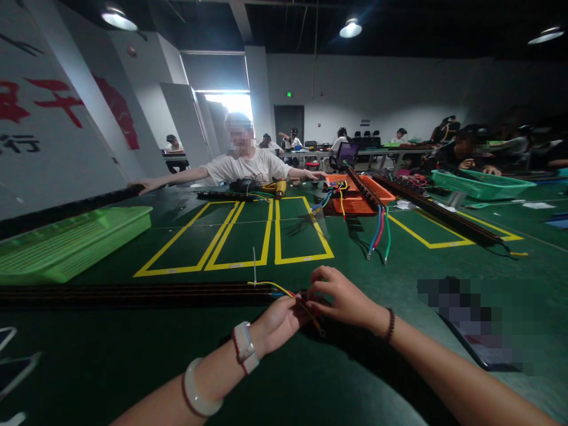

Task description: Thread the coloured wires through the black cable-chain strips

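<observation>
A wide green bench (pixel 364 278) carries everything, marked ahead of the hands with three yellow-outlined rectangles (pixel 239 236) side by side and a fourth (pixel 437 231) further to the right. A long black strip (pixel 133 294) lies across the bench to the left of the hands, its end reaching them. One lime-green tray (pixel 66 242) sits upside down well to the left and ahead. Far ahead, beyond the yellow outlines, one orange basket (pixel 355 198) stands with a second black strip (pixel 364 189) laid over it, and a third black strip (pixel 439 213) runs off to the right of it. Loose wires, blue, red and green (pixel 379 234), trail from the basket onto the bench. One teal basket (pixel 483 184) stands far off to the right. A person in a white shirt (pixel 244 165) sits across the bench with both arms spread along it.

The left hand (pixel 277 322), with a watch and a pale bangle on the wrist, is closed round the end of the near strip where a bundle of coloured wires (pixel 288 293) comes out. The right hand (pixel 341 299), a bead bracelet on its wrist, meets it just beside, fingertips (pixel 315 290) pinched on the same wires. The two hands are together, touching or nearly so. One pale cable tie (pixel 254 266) stands upright just ahead of the left hand.
</observation>
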`<state>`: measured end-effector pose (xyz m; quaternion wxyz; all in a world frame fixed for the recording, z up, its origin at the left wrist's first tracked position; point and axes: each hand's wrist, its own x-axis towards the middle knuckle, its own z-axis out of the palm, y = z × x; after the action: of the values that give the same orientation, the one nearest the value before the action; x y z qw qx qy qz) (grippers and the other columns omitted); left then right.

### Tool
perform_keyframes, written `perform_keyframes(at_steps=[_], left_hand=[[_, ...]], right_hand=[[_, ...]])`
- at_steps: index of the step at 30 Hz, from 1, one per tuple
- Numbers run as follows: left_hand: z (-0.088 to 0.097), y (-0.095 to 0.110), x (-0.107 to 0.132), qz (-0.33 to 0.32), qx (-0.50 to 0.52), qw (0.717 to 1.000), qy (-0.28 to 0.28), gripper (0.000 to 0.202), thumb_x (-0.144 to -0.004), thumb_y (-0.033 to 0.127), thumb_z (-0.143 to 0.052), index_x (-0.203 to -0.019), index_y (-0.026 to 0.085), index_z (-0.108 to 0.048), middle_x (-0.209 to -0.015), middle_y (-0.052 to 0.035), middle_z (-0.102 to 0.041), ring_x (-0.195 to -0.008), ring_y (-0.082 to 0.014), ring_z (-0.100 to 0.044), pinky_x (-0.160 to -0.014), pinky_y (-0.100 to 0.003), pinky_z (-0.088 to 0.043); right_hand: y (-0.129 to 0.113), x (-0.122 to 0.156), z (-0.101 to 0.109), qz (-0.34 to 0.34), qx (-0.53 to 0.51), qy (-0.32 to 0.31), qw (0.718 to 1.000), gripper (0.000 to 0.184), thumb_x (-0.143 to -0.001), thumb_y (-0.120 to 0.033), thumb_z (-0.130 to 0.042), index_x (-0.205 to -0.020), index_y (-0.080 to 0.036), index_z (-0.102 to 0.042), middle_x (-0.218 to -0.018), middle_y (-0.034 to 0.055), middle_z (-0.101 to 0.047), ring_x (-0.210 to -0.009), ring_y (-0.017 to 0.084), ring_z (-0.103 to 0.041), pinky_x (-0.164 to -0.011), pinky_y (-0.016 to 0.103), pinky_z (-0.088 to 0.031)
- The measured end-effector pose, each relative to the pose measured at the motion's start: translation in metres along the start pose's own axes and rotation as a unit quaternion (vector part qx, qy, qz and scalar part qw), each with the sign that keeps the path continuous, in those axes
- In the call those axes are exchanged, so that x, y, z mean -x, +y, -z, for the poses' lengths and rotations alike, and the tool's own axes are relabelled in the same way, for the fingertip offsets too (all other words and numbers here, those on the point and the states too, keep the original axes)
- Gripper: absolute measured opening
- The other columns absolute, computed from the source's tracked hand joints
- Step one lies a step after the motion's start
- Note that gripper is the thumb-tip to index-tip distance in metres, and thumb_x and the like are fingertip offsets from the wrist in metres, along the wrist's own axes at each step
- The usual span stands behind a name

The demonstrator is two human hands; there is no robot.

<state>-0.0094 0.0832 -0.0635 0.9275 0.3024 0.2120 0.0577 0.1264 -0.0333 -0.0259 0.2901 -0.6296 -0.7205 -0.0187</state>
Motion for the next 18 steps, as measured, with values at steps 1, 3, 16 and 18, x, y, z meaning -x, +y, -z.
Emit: perform_keyframes(at_steps=[1, 3, 16, 18], left_hand=[[0.000, 0.000, 0.000, 0.001, -0.002, 1.000, 0.008, 0.014, -0.083, 0.006, -0.046, -0.080, 0.007, -0.059, -0.084, -0.0108, -0.063, -0.080, -0.0152, -0.060, -0.075, -0.026, -0.046], [-0.001, 0.000, 0.001, 0.001, -0.007, 1.000, 0.020, 0.014, -0.084, 0.007, -0.045, -0.082, 0.008, -0.059, -0.083, -0.0103, -0.063, -0.078, -0.0151, -0.060, -0.070, -0.025, -0.046], [-0.002, -0.005, -0.004, -0.037, 0.001, 0.999, 0.001, 0.015, -0.080, 0.002, -0.046, -0.086, 0.008, -0.058, -0.086, -0.0099, -0.063, -0.083, -0.0160, -0.061, -0.082, -0.029, -0.046], [0.000, -0.006, -0.005, -0.036, 0.002, 0.999, -0.007, 0.014, -0.081, 0.004, -0.046, -0.087, 0.008, -0.058, -0.086, -0.0100, -0.063, -0.083, -0.0160, -0.061, -0.082, -0.029, -0.046]], right_hand=[[-0.002, 0.001, -0.001, 0.007, 0.005, -0.012, 1.000, 0.012, -0.082, -0.029, -0.063, -0.088, -0.019, -0.064, -0.101, 0.0059, -0.051, -0.092, 0.017, -0.048, -0.082, 0.030, -0.039], [-0.004, 0.001, -0.003, 0.020, 0.024, -0.032, 0.999, 0.013, -0.080, -0.031, -0.065, -0.083, -0.019, -0.064, -0.105, 0.0059, -0.051, -0.096, 0.018, -0.047, -0.085, 0.032, -0.037], [-0.020, -0.001, -0.017, 0.024, 0.178, -0.086, 0.980, 0.026, -0.074, -0.037, -0.065, -0.089, -0.016, -0.065, -0.105, 0.0091, -0.055, -0.101, 0.024, -0.044, -0.094, 0.041, -0.033], [-0.023, -0.001, -0.019, 0.011, 0.176, -0.088, 0.980, 0.023, -0.073, -0.032, -0.065, -0.089, -0.015, -0.065, -0.104, 0.0094, -0.055, -0.100, 0.024, -0.045, -0.093, 0.040, -0.035]])
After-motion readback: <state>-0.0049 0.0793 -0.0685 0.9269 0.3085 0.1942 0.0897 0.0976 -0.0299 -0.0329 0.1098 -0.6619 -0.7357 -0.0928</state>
